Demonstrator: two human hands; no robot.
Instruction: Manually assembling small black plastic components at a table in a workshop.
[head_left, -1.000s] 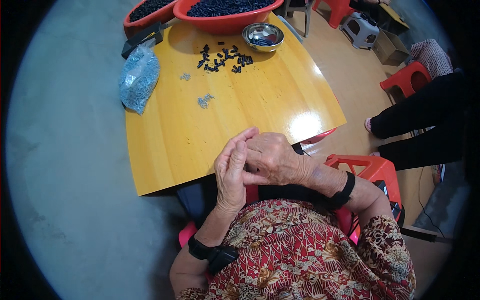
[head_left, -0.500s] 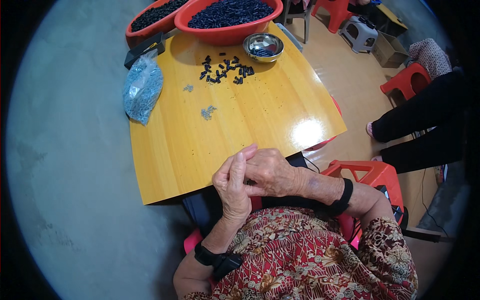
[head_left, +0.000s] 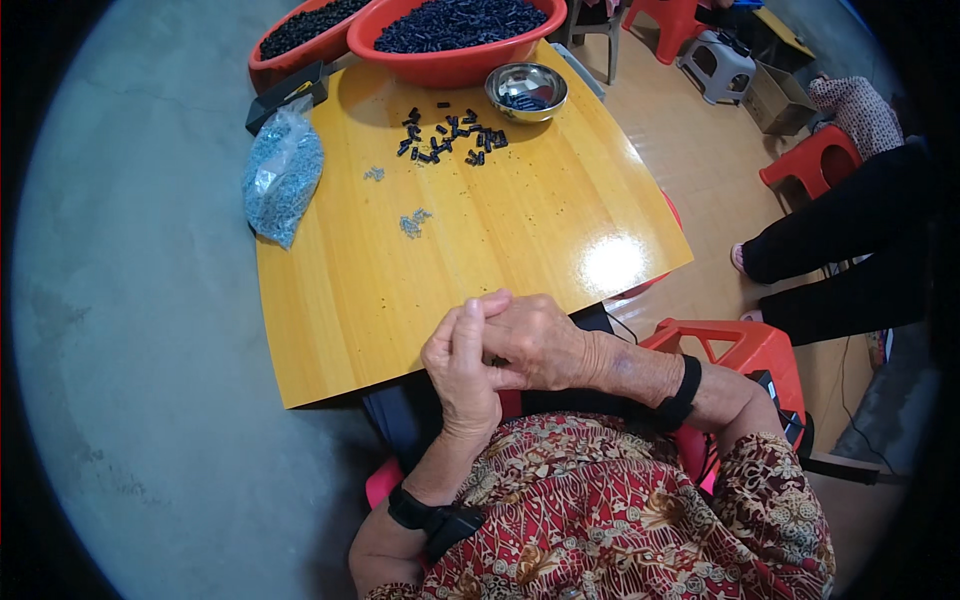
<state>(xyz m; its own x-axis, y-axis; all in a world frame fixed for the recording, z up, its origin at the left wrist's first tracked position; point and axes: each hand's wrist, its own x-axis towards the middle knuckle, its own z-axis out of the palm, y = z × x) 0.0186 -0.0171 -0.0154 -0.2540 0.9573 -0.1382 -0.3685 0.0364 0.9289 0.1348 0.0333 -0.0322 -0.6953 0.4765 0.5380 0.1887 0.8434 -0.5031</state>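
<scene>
My left hand and my right hand are clasped together at the near edge of a yellow wood-grain table. The fingers of each are folded round the other, and the left thumb points up. No object shows between the palms, though their inner side is hidden. Farther up the table lie a small heap of tiny clear or silvery pieces and a smaller one. Beyond them are several scattered short black cylindrical parts. A shiny metal bowl holds some dark blue pieces.
A bag of small light-blue pieces lies at the table's left edge, by a black box. Two red basins, one large, hold dark parts at the far end. To the right are red stools and a person's dark-trousered legs.
My hands stay clasped in nearly the same spot. The whole view has shifted very slightly; nothing on the table has moved.
</scene>
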